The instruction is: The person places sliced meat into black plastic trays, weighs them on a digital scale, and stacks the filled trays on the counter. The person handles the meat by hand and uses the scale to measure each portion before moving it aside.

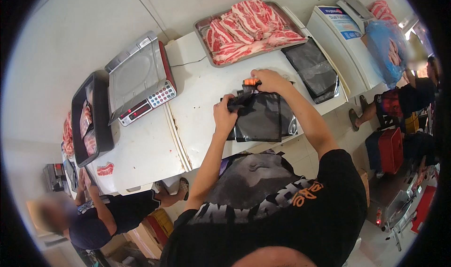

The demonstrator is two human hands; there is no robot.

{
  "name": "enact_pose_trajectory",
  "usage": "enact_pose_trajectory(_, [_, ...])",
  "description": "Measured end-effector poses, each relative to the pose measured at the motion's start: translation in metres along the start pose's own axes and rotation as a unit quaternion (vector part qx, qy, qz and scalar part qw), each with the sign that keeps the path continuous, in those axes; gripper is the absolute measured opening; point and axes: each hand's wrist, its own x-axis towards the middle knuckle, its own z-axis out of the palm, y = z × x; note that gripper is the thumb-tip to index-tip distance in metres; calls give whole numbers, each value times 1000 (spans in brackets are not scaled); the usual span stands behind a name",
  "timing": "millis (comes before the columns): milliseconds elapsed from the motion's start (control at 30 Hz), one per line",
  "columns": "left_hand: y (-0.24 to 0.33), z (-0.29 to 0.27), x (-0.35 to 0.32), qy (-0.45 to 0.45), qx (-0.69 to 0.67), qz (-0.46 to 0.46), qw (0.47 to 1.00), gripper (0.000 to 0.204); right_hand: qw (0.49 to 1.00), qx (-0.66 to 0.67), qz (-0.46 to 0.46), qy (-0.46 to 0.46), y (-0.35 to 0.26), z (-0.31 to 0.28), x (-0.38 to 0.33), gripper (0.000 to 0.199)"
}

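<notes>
Between my hands is a black plastic bag (pixel 242 97) with a bunched upper edge, over a stack of flat black bags (pixel 260 121) near the front edge of the white worktop (pixel 197 102). My left hand (pixel 224 116) is closed on the left side of the bunched edge, fingers pinched. At the other side my right hand (pixel 270 81) is also closed on the bag, its fingertips bent over the edge. A small bright orange piece (pixel 251 81) shows beside the right fingertips; its kind I cannot make out.
Behind my hands stands a metal tray of sliced meat (pixel 249 27). More black bags (pixel 314 69) lie right of it. To the left are a digital scale (pixel 141 84) and a black tub (pixel 101 112) with packed meat. Co-workers (pixel 101 210) stand at left and far right.
</notes>
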Motion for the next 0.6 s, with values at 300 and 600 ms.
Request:
enact_pose_trajectory(300, [-8, 2, -4, 36, 108, 108, 988, 50, 942, 272, -10, 198, 42, 10, -17, 32])
enact_pose_trajectory(600, [-72, -9, 5, 44, 67, 183, 980, 57, 379, 732, 3, 566, 5, -7, -176, 20])
